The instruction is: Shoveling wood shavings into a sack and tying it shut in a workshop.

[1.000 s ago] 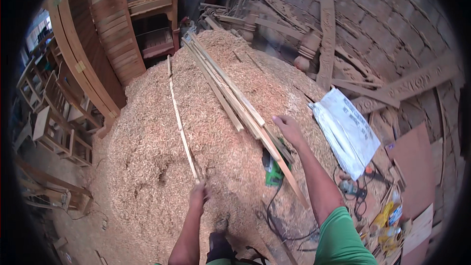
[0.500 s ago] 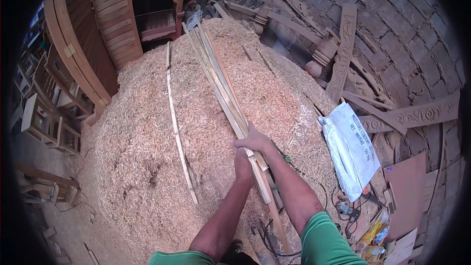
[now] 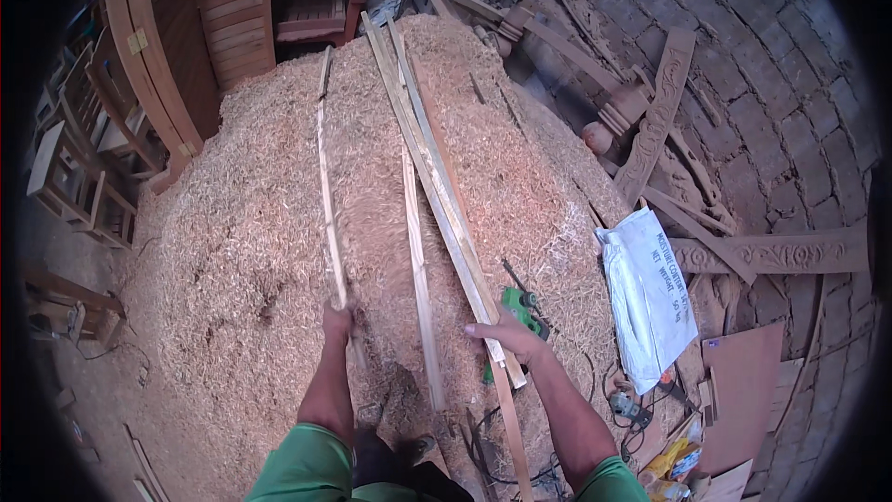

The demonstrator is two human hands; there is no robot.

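Note:
My right hand (image 3: 509, 333) is closed round the near end of a bundle of long wooden strips (image 3: 440, 188), which slants away to the far left over a heap of wood shavings (image 3: 251, 223). My left hand (image 3: 338, 319) grips the near end of a single thin wooden strip (image 3: 327, 195) further left. Between the hands, a loose pale strip (image 3: 419, 288) lies on the shavings. Another brownish strip (image 3: 514, 437) reaches toward me below the right hand. Just beyond that hand a green power tool (image 3: 522, 309) shows, partly covered by the hand and strips.
At the right lie a white sack (image 3: 649, 293), an angle grinder (image 3: 628, 406) and a brown board (image 3: 743, 390). Carved wooden pieces (image 3: 657, 116) lean by the block wall (image 3: 762, 65). Wooden chairs (image 3: 84, 177) and slatted panels (image 3: 232, 9) stand at the left.
My left hand has left the bundle and moved left onto the single strip. A pale strip now lies apart from the bundle. My right hand has shifted slightly right and nearer, uncovering the green tool.

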